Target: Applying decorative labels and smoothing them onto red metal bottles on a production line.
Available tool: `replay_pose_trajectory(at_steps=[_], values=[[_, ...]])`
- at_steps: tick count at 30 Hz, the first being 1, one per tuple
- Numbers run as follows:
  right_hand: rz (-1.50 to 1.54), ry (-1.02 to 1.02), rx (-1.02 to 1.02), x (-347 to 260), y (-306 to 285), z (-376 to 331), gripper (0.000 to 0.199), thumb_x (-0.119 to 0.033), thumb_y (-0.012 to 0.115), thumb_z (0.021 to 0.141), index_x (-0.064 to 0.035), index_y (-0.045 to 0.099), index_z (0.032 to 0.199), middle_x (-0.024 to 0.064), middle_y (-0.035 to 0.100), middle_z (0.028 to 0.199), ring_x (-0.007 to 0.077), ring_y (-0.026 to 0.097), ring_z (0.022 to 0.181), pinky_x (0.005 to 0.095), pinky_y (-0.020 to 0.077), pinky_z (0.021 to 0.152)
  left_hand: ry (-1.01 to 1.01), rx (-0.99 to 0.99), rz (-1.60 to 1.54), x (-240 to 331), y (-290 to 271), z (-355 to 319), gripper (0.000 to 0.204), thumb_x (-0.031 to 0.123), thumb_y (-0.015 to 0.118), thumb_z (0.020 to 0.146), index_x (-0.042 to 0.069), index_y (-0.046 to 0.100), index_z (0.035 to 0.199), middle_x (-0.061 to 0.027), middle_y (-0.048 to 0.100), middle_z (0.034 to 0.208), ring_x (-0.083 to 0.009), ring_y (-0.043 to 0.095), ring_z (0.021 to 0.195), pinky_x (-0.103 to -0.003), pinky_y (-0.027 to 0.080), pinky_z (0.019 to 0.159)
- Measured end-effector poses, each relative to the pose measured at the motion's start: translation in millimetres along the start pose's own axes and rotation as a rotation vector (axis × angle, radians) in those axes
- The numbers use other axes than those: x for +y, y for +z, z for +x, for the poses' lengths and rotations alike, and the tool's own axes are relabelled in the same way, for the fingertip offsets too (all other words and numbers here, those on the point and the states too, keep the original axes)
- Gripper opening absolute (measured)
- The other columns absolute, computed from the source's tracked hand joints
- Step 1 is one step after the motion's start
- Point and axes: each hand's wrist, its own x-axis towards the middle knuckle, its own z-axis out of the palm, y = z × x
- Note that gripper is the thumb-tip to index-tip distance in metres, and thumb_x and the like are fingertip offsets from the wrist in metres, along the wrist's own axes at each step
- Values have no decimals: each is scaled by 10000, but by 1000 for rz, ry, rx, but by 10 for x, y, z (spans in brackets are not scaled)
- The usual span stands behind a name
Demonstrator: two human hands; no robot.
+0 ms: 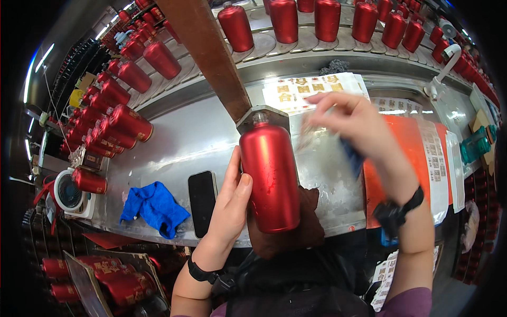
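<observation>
A glossy red bottle lies on a dark brown cloth on the steel worktable, its neck pointing away into a metal bracket. My left hand holds the bottle's left side. My right hand hovers above and to the right of the bottle, pinching a thin clear film or label; a blue cloth piece shows under its palm. Both wrists wear black bands.
A black phone and a crumpled blue cloth lie left of the bottle. Sheets of gold labels lie behind. Several red bottles ride a curved conveyor and lie stacked at left. A small white fan sits far left.
</observation>
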Motion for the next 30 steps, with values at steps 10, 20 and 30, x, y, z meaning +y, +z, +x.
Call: replay_pose_trajectory(at_steps=[10, 20, 30], values=[[-1408, 513, 439, 1884, -3024, 447, 296, -225, 829, 642, 5, 718, 793, 220, 685, 787, 388, 661, 739, 449, 518, 690, -22, -35, 183, -57, -42, 79, 720, 123, 516, 1016, -12, 81, 1575, -148, 291, 1577, -215, 349, 1424, -354, 253, 1174], [-921, -267, 325, 341, -1086, 200, 186, -202, 766, 779, -42, 683, 823, 76, 646, 822, 201, 603, 674, 319, 478, 629, -21, 97, 87, -101, -153, 90, 603, 132, 459, 1052, -37, 170, 1554, -153, 401, 1512, -199, 443, 1350, -318, 360, 1113], [-54, -7, -244, -70, 581, -299, 136, -104, 787, 819, -39, 668, 819, -7, 639, 911, 9, 464, 690, 195, 382, 627, 31, 60, -182, -110, 52, 2, 667, 187, 467, 1057, -33, 87, 1559, -167, 435, 1465, -201, 494, 1293, -334, 397, 1091]])
